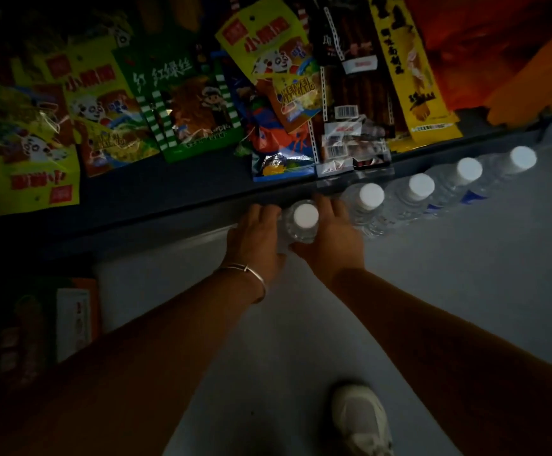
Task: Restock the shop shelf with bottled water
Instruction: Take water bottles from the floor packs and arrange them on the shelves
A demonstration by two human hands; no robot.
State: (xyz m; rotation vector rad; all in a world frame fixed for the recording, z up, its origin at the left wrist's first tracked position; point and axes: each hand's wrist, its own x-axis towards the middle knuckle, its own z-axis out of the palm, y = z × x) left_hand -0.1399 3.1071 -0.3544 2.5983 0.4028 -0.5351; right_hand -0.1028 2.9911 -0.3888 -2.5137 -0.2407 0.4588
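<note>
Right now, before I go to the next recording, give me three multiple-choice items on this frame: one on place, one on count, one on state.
1. Where is the held bottle in the row of bottles?
A. left end
B. middle
C. right end
2. How many white caps show?
A. three
B. five
C. eight
3. What are the hands doing?
A. both hang idle
B. one holds a snack packet
C. both grip the bottle

Key: 1 A, all other caps trail off to its right; 2 B, five caps line the shelf edge; 3 C, the left hand and right hand wrap its sides.
</note>
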